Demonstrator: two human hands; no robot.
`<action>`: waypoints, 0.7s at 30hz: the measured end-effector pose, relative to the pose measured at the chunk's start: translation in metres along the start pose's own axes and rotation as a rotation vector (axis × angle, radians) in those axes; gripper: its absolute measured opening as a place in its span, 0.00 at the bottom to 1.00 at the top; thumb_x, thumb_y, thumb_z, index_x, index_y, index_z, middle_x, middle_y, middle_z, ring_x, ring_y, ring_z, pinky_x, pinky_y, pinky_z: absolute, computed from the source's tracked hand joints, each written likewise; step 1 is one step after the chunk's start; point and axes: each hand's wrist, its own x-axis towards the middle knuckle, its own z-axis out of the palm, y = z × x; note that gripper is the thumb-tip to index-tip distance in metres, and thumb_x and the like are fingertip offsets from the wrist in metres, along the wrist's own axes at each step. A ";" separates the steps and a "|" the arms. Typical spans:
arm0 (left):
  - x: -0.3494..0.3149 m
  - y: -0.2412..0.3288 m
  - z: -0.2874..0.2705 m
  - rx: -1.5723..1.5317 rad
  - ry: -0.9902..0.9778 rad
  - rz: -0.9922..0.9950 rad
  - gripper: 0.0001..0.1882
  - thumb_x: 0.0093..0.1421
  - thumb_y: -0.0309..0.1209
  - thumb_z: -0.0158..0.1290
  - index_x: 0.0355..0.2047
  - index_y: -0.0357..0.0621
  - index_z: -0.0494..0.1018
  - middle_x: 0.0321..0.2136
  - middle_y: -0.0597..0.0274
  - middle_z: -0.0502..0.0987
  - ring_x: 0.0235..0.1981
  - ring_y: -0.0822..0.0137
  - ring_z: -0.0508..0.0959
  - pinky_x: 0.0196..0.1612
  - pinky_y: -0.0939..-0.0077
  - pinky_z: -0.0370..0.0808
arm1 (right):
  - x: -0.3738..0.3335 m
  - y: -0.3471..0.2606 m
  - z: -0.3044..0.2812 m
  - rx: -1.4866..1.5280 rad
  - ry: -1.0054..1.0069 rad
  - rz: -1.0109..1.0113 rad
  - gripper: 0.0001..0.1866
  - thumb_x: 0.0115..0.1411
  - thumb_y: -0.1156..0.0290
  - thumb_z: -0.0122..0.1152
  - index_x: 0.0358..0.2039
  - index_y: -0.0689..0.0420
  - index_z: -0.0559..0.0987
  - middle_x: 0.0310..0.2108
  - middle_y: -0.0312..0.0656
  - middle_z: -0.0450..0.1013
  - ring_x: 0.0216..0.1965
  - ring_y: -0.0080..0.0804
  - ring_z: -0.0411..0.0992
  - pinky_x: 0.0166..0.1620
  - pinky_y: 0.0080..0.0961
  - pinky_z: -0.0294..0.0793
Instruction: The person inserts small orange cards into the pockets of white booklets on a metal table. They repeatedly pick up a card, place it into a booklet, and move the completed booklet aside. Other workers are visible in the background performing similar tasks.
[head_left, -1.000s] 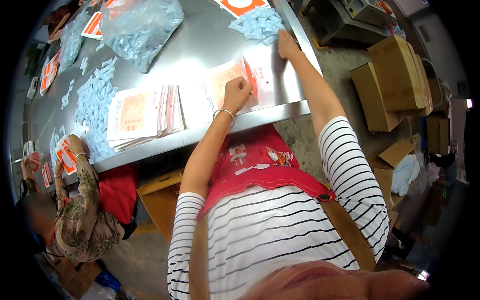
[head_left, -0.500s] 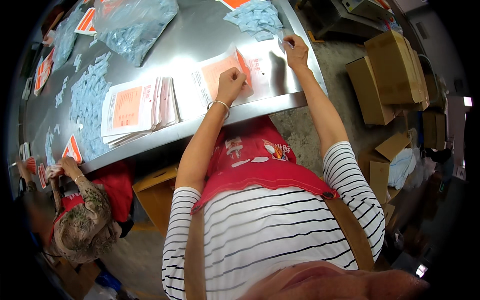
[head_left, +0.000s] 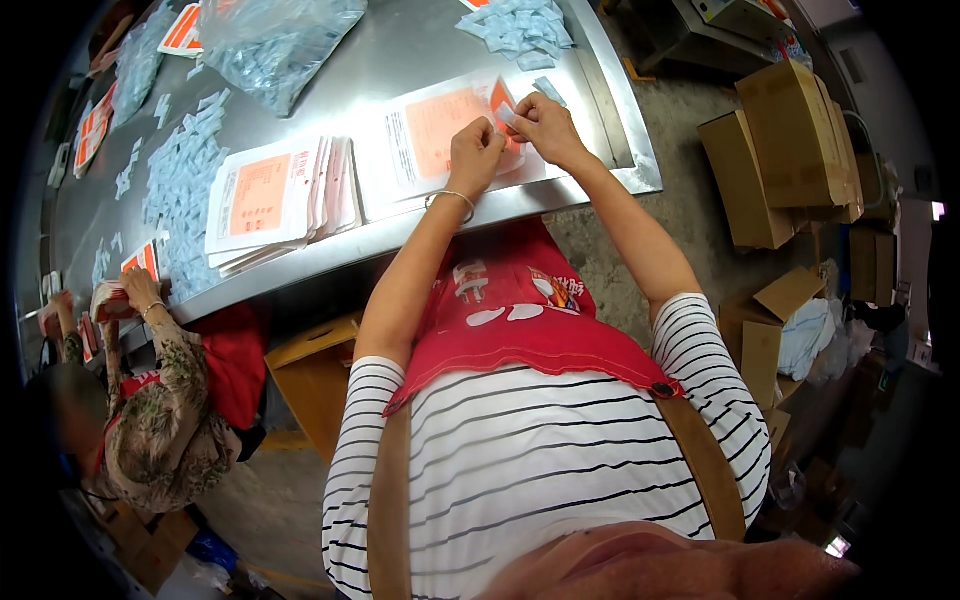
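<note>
An orange-and-white flat pouch (head_left: 432, 140) lies near the front edge of the metal table (head_left: 390, 222). My left hand (head_left: 477, 158) is closed on the right part of this pouch, where its orange side stands lifted. Just to the right, my right hand (head_left: 546, 130) pinches a small pale blue packet (head_left: 507, 114) between thumb and fingertips, at the pouch's lifted edge. A loose blue packet (head_left: 549, 91) rests on the table just beyond my right hand. Farther back is a heap of similar packets (head_left: 520, 32).
Left of my pouch stands a stack of pouches (head_left: 258, 205). Beyond it lie spread packets (head_left: 185, 165) and a clear plastic bag of packets (head_left: 280, 55). A co-worker (head_left: 165, 410) handles pouches at the left. Cardboard boxes (head_left: 795, 130) stand on the floor at right.
My right hand has come from the packet heap leftward and nearer, bringing a packet to the pouch. My left hand has shifted slightly right. The co-worker's hands have moved a little.
</note>
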 end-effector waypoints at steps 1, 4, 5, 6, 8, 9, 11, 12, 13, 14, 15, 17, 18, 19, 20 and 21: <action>-0.002 0.003 0.001 0.095 0.023 0.063 0.12 0.53 0.29 0.49 0.17 0.37 0.62 0.13 0.64 0.66 0.16 0.75 0.65 0.20 0.80 0.64 | -0.002 -0.005 0.001 -0.172 -0.013 -0.044 0.09 0.48 0.77 0.55 0.32 0.64 0.73 0.24 0.43 0.73 0.31 0.30 0.73 0.33 0.25 0.72; -0.007 0.025 0.007 0.240 0.048 0.213 0.11 0.52 0.29 0.49 0.18 0.37 0.63 0.13 0.57 0.65 0.15 0.67 0.64 0.21 0.72 0.64 | 0.009 -0.002 0.001 0.024 -0.269 0.017 0.12 0.47 0.84 0.49 0.35 0.66 0.71 0.30 0.45 0.73 0.36 0.34 0.73 0.38 0.26 0.72; -0.008 0.040 0.004 0.233 0.019 0.227 0.10 0.52 0.29 0.49 0.18 0.37 0.63 0.14 0.54 0.67 0.16 0.62 0.67 0.22 0.70 0.65 | 0.014 -0.001 -0.004 0.328 -0.396 0.121 0.13 0.47 0.85 0.47 0.36 0.67 0.71 0.32 0.45 0.73 0.37 0.35 0.72 0.39 0.25 0.72; -0.009 0.050 0.002 0.227 -0.008 0.241 0.10 0.51 0.30 0.49 0.19 0.37 0.64 0.15 0.51 0.69 0.16 0.57 0.70 0.23 0.67 0.67 | 0.018 0.000 -0.009 0.633 -0.521 0.226 0.14 0.47 0.86 0.46 0.37 0.67 0.70 0.34 0.45 0.73 0.39 0.35 0.72 0.39 0.25 0.72; -0.009 0.058 0.005 0.255 -0.031 0.438 0.10 0.53 0.28 0.48 0.19 0.37 0.63 0.13 0.56 0.65 0.15 0.66 0.66 0.20 0.72 0.64 | 0.018 -0.012 -0.018 0.876 -0.480 0.214 0.16 0.50 0.85 0.46 0.41 0.66 0.69 0.39 0.46 0.69 0.42 0.33 0.69 0.42 0.21 0.70; -0.012 0.066 0.007 0.251 -0.061 0.493 0.09 0.52 0.28 0.48 0.19 0.37 0.63 0.13 0.55 0.66 0.15 0.64 0.67 0.21 0.71 0.65 | 0.019 -0.011 -0.018 0.699 -0.382 0.334 0.15 0.50 0.83 0.47 0.40 0.66 0.69 0.37 0.46 0.70 0.38 0.32 0.70 0.38 0.20 0.71; -0.019 0.086 0.015 0.309 -0.054 0.656 0.07 0.51 0.26 0.48 0.19 0.39 0.64 0.14 0.53 0.66 0.17 0.57 0.70 0.21 0.68 0.66 | 0.016 -0.016 -0.010 0.489 -0.197 0.274 0.12 0.50 0.79 0.49 0.38 0.65 0.69 0.29 0.43 0.69 0.27 0.29 0.69 0.28 0.20 0.69; -0.021 0.088 0.016 0.307 0.013 0.626 0.06 0.50 0.26 0.48 0.18 0.40 0.63 0.14 0.53 0.66 0.17 0.55 0.69 0.21 0.68 0.66 | 0.014 -0.021 -0.006 0.375 -0.108 0.256 0.11 0.51 0.77 0.49 0.36 0.65 0.69 0.25 0.41 0.69 0.22 0.28 0.69 0.22 0.19 0.68; -0.024 0.091 0.013 0.320 0.026 0.585 0.06 0.49 0.25 0.48 0.18 0.40 0.63 0.14 0.53 0.66 0.16 0.55 0.68 0.21 0.68 0.66 | 0.011 -0.028 -0.013 0.307 -0.192 0.286 0.12 0.51 0.76 0.50 0.37 0.65 0.69 0.25 0.40 0.69 0.22 0.27 0.68 0.23 0.19 0.67; -0.023 0.097 0.007 0.338 0.043 0.547 0.06 0.48 0.25 0.48 0.18 0.39 0.63 0.14 0.52 0.65 0.15 0.55 0.68 0.20 0.67 0.65 | 0.012 -0.037 -0.022 0.238 -0.279 0.309 0.12 0.51 0.75 0.50 0.37 0.66 0.69 0.25 0.40 0.69 0.22 0.26 0.68 0.23 0.20 0.67; -0.024 0.100 0.002 0.365 0.086 0.531 0.07 0.48 0.25 0.49 0.18 0.39 0.63 0.15 0.53 0.66 0.17 0.55 0.68 0.21 0.67 0.66 | 0.011 -0.042 -0.026 0.168 -0.375 0.336 0.13 0.51 0.75 0.50 0.38 0.66 0.69 0.25 0.40 0.69 0.23 0.26 0.68 0.23 0.20 0.67; -0.023 0.108 -0.010 0.421 0.179 0.495 0.08 0.46 0.25 0.50 0.17 0.39 0.62 0.17 0.53 0.67 0.19 0.56 0.69 0.23 0.67 0.66 | 0.008 -0.050 -0.024 0.186 -0.453 0.206 0.14 0.53 0.74 0.48 0.40 0.67 0.69 0.27 0.40 0.68 0.29 0.24 0.68 0.29 0.19 0.67; -0.021 0.111 -0.023 0.445 0.269 0.525 0.08 0.45 0.25 0.50 0.17 0.39 0.62 0.18 0.54 0.67 0.21 0.56 0.69 0.24 0.66 0.66 | 0.005 -0.056 -0.017 0.279 -0.435 0.052 0.15 0.55 0.74 0.47 0.42 0.67 0.68 0.30 0.40 0.68 0.34 0.23 0.68 0.34 0.18 0.68; -0.017 0.113 -0.036 0.470 0.356 0.556 0.08 0.44 0.24 0.51 0.17 0.39 0.62 0.19 0.55 0.68 0.23 0.55 0.69 0.25 0.66 0.66 | -0.012 -0.088 -0.010 0.392 -0.419 0.001 0.17 0.56 0.75 0.44 0.45 0.68 0.67 0.36 0.42 0.67 0.40 0.23 0.66 0.39 0.18 0.66; -0.013 0.113 -0.047 0.495 0.437 0.591 0.08 0.43 0.24 0.51 0.16 0.39 0.62 0.20 0.55 0.68 0.26 0.55 0.70 0.26 0.66 0.67 | -0.035 -0.125 -0.007 0.505 -0.397 -0.046 0.19 0.56 0.77 0.42 0.48 0.68 0.65 0.41 0.43 0.67 0.46 0.24 0.64 0.45 0.18 0.65; -0.007 0.111 -0.060 0.532 0.539 0.614 0.09 0.42 0.24 0.52 0.15 0.40 0.62 0.22 0.56 0.69 0.33 0.54 0.70 0.30 0.66 0.67 | -0.050 -0.139 -0.005 0.388 -0.440 -0.262 0.19 0.57 0.78 0.40 0.50 0.68 0.64 0.45 0.43 0.65 0.48 0.26 0.63 0.47 0.19 0.64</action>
